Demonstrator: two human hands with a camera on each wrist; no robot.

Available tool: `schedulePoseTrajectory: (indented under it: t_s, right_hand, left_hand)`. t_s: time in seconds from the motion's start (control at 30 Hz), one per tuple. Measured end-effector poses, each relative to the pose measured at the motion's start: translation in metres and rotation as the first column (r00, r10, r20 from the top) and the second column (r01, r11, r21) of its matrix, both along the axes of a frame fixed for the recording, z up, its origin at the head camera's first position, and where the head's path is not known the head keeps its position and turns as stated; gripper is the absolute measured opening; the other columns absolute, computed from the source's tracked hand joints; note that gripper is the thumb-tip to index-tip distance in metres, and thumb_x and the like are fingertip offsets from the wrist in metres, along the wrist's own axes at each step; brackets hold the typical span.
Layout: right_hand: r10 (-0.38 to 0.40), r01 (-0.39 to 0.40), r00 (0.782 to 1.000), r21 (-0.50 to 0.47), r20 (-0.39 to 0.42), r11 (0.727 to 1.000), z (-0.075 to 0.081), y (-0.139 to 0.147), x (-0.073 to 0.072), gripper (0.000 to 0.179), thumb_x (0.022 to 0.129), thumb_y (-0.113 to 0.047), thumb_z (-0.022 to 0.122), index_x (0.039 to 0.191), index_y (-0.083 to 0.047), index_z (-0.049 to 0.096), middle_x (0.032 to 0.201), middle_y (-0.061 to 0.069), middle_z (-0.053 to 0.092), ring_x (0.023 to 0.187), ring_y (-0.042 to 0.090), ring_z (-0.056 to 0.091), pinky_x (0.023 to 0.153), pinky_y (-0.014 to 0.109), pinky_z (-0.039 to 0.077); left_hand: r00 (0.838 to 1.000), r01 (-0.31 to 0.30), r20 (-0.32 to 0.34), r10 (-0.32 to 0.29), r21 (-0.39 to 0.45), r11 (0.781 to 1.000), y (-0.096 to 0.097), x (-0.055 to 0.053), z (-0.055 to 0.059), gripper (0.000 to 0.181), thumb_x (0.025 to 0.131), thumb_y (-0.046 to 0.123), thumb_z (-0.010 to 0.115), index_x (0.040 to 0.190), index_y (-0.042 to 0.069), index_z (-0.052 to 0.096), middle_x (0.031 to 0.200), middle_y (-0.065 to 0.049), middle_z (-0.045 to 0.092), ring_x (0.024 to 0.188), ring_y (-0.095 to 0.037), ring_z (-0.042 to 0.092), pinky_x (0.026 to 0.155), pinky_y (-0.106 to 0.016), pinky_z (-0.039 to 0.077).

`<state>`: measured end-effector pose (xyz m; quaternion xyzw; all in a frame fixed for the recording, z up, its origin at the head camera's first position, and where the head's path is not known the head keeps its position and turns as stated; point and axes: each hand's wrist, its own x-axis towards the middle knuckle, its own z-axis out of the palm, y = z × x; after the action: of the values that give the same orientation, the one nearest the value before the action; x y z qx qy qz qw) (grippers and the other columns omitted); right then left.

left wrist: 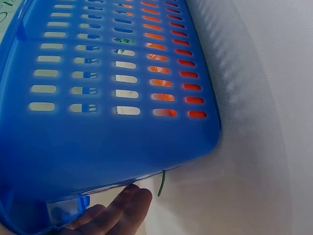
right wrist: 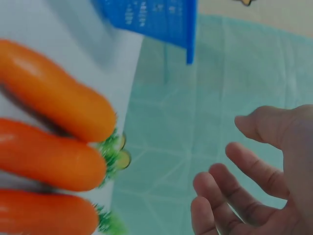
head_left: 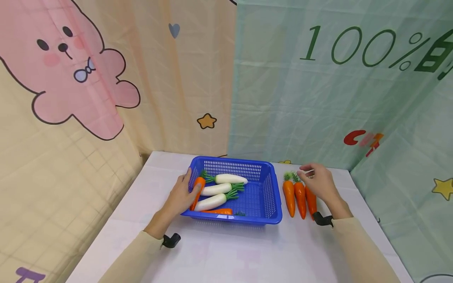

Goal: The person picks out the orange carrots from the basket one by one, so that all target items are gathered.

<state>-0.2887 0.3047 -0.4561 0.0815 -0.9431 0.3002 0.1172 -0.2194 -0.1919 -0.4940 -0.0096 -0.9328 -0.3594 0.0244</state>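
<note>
A blue basket (head_left: 252,198) stands on the table with three white radishes (head_left: 221,189) in it. One carrot (head_left: 196,198) lies along its left wall and another carrot (head_left: 223,211) by the front wall. My left hand (head_left: 181,194) holds the basket's left rim, thumb over the inside near the carrot; its fingers (left wrist: 128,208) show outside the wall in the left wrist view. Three more carrots (head_left: 300,199) lie side by side to the right of the basket, green tops toward the back. Above their tops is my right hand (head_left: 318,181), fingers loosely bent and holding nothing.
The white table (head_left: 226,251) reaches to hanging curtains at the back and sides. A green curtain (head_left: 283,98) hangs behind the right half, and a beige curtain (head_left: 184,98) behind the left.
</note>
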Motion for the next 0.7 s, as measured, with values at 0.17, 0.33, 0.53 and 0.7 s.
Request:
schedulePoseTrajectory:
  t_s: [0.17, 0.33, 0.53, 0.7]
  right_hand:
    - [0.106, -0.107, 0.994, 0.036, 0.03, 0.994, 0.016, -0.029, 0.001, 0.037, 0.115, -0.026, 0.076, 0.138, 0.002, 0.076, 0.136, 0.029, 0.078, 0.121, 0.048, 0.078, 0.102, 0.065, 0.069]
    - [0.211, -0.213, 0.977, 0.056, 0.037, 0.976, 0.029, -0.063, 0.0, 0.04, 0.113, -0.028, 0.078, 0.141, 0.001, 0.076, 0.137, 0.026, 0.079, 0.119, 0.044, 0.079, 0.102, 0.063, 0.07]
    - [0.324, -0.327, 0.944, 0.054, 0.06, 0.943, 0.034, -0.104, -0.004, 0.044, 0.113, -0.027, 0.079, 0.147, 0.0, 0.074, 0.139, 0.023, 0.079, 0.118, 0.039, 0.08, 0.103, 0.06, 0.07]
    - [0.409, -0.414, 0.908, 0.039, 0.09, 0.909, 0.033, -0.136, -0.009, 0.045, 0.114, -0.026, 0.078, 0.15, -0.001, 0.072, 0.141, 0.024, 0.079, 0.119, 0.039, 0.08, 0.105, 0.06, 0.069]
  left_hand:
    - [1.0, 0.012, 0.003, -0.012, -0.008, 1.0, -0.002, -0.001, 0.0, 0.088, 0.122, 0.041, 0.059, 0.187, 0.003, 0.013, 0.181, -0.039, 0.035, 0.163, -0.061, 0.05, 0.131, -0.074, 0.045]
    - [1.0, 0.029, 0.003, -0.029, 0.009, 1.0, -0.004, -0.001, 0.0, 0.086, 0.123, 0.041, 0.056, 0.187, 0.004, 0.013, 0.182, -0.039, 0.034, 0.165, -0.061, 0.048, 0.132, -0.075, 0.043]
    - [0.998, 0.058, 0.023, -0.06, 0.075, 0.995, -0.01, -0.001, 0.001, 0.08, 0.125, 0.039, 0.051, 0.187, 0.005, 0.013, 0.187, -0.035, 0.03, 0.173, -0.06, 0.037, 0.138, -0.075, 0.032]
    - [0.995, 0.096, 0.02, -0.1, 0.143, 0.985, -0.016, -0.002, -0.002, 0.073, 0.128, 0.038, 0.039, 0.188, 0.006, 0.013, 0.194, -0.027, 0.021, 0.18, -0.052, 0.022, 0.146, -0.068, 0.018]
